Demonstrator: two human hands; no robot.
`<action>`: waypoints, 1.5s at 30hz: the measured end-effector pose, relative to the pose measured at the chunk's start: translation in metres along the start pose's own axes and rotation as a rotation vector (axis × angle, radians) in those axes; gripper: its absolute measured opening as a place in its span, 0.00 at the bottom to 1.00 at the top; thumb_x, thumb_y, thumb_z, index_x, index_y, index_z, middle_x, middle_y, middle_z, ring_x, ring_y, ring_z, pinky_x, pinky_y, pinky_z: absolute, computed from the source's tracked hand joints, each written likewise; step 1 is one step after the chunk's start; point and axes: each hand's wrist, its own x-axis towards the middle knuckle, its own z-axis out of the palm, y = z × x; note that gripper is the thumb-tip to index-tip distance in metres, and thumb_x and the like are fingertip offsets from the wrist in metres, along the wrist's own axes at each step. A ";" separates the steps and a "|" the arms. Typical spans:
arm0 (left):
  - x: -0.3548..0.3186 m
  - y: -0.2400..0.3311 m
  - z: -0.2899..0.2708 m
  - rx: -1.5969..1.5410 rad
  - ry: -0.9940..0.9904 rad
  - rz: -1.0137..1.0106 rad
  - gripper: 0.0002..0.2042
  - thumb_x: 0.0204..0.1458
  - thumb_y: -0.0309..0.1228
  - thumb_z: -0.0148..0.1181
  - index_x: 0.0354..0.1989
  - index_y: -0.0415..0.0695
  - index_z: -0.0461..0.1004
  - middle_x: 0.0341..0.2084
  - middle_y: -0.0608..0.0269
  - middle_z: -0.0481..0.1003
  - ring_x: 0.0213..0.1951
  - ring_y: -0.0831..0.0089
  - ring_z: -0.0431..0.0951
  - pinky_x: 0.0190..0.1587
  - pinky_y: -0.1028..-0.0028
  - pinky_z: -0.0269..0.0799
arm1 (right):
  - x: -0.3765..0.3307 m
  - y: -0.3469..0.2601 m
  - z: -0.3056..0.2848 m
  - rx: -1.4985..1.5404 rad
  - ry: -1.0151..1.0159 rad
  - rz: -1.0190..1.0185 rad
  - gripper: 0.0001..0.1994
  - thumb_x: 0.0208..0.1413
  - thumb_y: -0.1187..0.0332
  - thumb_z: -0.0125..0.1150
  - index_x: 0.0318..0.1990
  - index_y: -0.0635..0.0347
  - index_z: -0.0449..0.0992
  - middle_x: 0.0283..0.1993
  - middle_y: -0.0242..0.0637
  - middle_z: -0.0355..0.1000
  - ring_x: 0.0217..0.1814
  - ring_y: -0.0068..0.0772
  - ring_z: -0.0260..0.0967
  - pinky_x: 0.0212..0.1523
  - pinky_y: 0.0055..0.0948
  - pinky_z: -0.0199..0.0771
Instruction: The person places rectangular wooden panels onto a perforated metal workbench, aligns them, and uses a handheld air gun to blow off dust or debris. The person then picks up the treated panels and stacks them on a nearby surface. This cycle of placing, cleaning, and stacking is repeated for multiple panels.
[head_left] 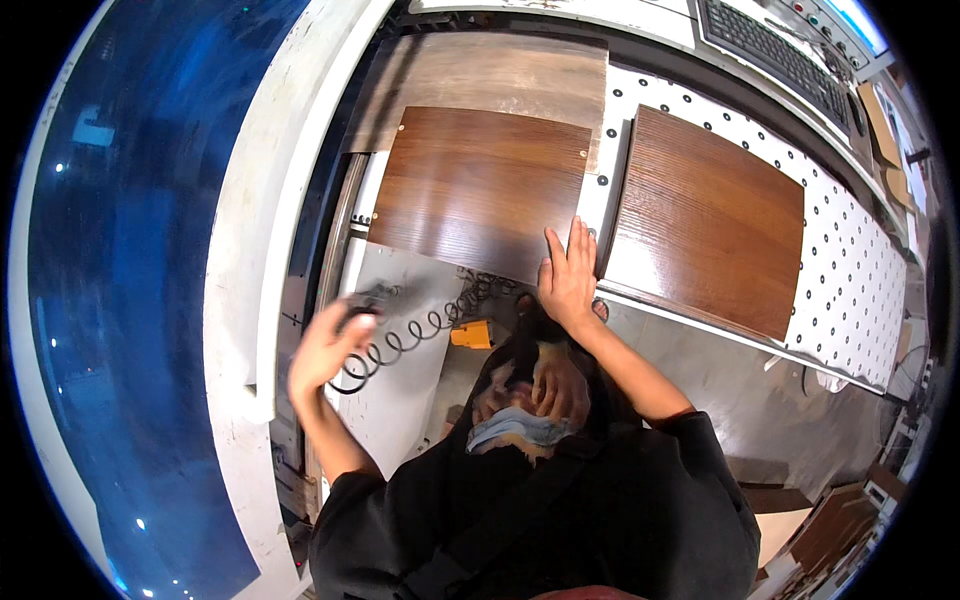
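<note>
A dark brown wood-grain panel [480, 185] lies flat before me, with small round fittings or holes along its left and right edges. My right hand [570, 278] rests with its fingers stretched out on the panel's near right corner and holds nothing. Left of the panel's near edge, my left hand [335, 345] is curled round a black air blow gun [376, 296], which is smeared by motion. From that hand a black coiled hose [412, 333] runs back toward the panel's near edge.
A stack of similar brown panels [710, 220] lies on the white, black-dotted table [850, 260] at right. Behind my panel is a worn brown board [500, 65]. A keyboard [775, 60] sits far right. A white-framed blue machine cover [130, 300] borders the left. Something yellow [473, 335] is below the hose.
</note>
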 end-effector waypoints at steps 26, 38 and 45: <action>0.021 0.040 0.056 0.669 0.965 0.713 0.25 0.56 0.31 0.58 0.63 0.39 0.66 0.64 0.47 0.63 0.68 0.53 0.60 0.70 0.53 0.53 | -0.014 -0.040 -0.037 1.448 -0.566 1.025 0.24 0.65 0.55 0.59 0.59 0.65 0.67 0.57 0.43 0.70 0.56 0.38 0.74 0.55 0.35 0.78; 0.101 0.064 0.064 0.682 0.650 0.484 0.28 0.60 0.41 0.61 0.66 0.43 0.66 0.67 0.41 0.58 0.69 0.46 0.57 0.70 0.53 0.51 | -0.011 -0.042 -0.154 1.762 -0.093 0.732 0.11 0.57 0.73 0.59 0.48 0.60 0.72 0.42 0.29 0.69 0.46 0.21 0.69 0.48 0.26 0.76; 0.141 0.078 0.157 0.623 0.113 0.640 0.30 0.61 0.43 0.57 0.72 0.53 0.61 0.75 0.43 0.45 0.75 0.38 0.39 0.74 0.48 0.38 | -0.141 0.054 -0.215 1.629 0.274 0.612 0.22 0.53 0.75 0.61 0.58 0.67 0.72 0.57 0.38 0.73 0.59 0.29 0.69 0.61 0.30 0.66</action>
